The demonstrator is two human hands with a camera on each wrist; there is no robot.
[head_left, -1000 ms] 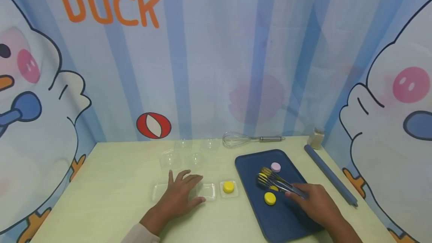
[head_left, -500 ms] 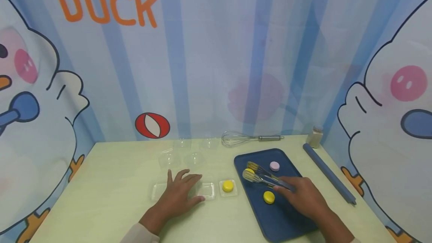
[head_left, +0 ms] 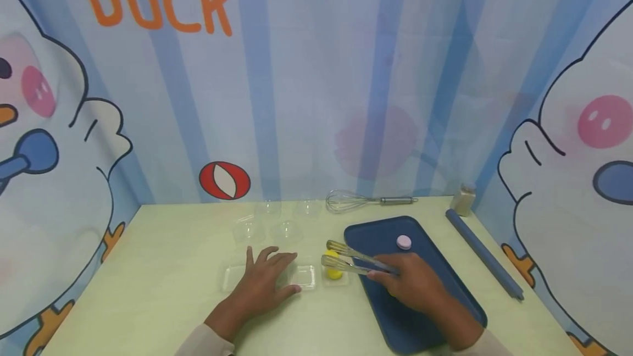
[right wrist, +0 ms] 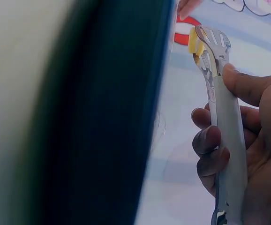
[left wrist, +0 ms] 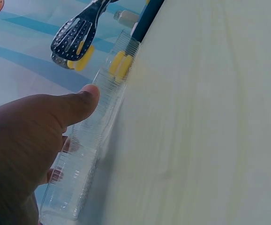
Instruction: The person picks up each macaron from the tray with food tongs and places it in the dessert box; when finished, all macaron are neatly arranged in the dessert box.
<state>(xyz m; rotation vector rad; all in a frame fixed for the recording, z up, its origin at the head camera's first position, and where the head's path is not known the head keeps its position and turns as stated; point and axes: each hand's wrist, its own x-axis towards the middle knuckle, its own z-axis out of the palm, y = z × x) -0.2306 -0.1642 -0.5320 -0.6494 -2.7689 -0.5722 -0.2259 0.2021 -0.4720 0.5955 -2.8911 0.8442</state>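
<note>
My right hand (head_left: 412,284) grips metal tongs (right wrist: 229,122), thumb on one side and curled fingers on the other. Between the slotted tips is a yellow macaron (left wrist: 85,58), held above a small clear plastic tray (head_left: 344,281). Another yellow macaron (left wrist: 120,65) sits in that tray. My left hand (head_left: 262,284) straddles a row of clear plastic trays (head_left: 304,278), thumb on the near side; its fingertips (left wrist: 56,175) show through the plastic on the far side. The dark blue tray (head_left: 420,328) bears a pink macaron (head_left: 404,242) and a yellow one mostly behind my right hand.
Several clear plastic lids or cups (head_left: 286,231) stand behind my left hand. A whisk (head_left: 346,201) lies along the back edge. At the right are a grey-blue rolling pin (head_left: 484,254) and a small jar (head_left: 463,200). A printed curtain surrounds the table.
The tongs have picked up a yellow macaron from the blue tray, and my right hand has carried it left over the small clear tray. My left hand has stayed in place.
</note>
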